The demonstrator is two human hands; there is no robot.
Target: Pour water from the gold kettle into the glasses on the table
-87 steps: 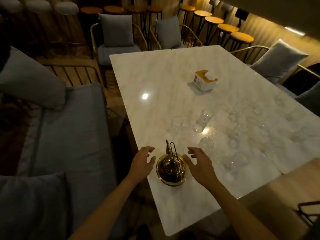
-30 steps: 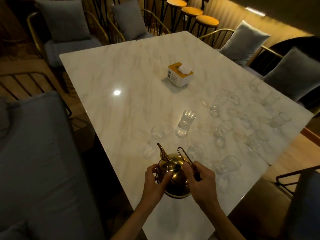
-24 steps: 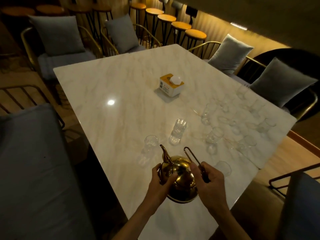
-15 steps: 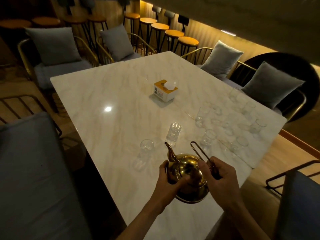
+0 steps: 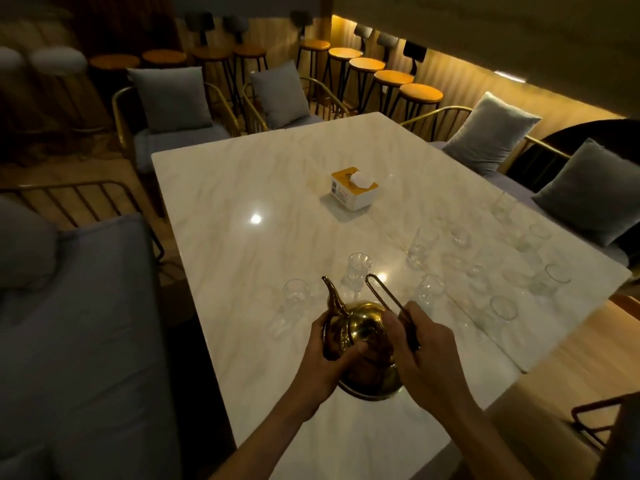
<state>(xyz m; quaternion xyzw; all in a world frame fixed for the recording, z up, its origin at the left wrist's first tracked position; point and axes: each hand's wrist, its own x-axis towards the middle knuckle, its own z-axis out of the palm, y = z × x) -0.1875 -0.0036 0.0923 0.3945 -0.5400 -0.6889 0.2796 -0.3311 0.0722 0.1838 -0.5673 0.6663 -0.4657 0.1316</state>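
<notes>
The gold kettle (image 5: 362, 332) is held above the near part of the marble table (image 5: 263, 188), its spout pointing away from me. My left hand (image 5: 327, 355) grips the kettle's left side, thumb across the lid. My right hand (image 5: 420, 344) grips the dark wire handle on the right. Just beyond the spout stand a clear glass (image 5: 295, 295) and a fluted glass (image 5: 358, 268). Another glass (image 5: 429, 293) stands to the right of the handle. Several more glasses (image 5: 550, 280) spread over the table's right side.
A yellow and white tissue box (image 5: 353, 188) sits mid-table. Grey cushioned chairs (image 5: 173, 109) surround the table, and a grey sofa (image 5: 79, 323) runs along the left. Orange bar stools (image 5: 393, 77) line the back wall. A wooden surface (image 5: 561, 362) adjoins the table at the right.
My hands went from hovering beside the kettle to gripping it, and it has risen off the table. The view has tilted upward, showing more of the room.
</notes>
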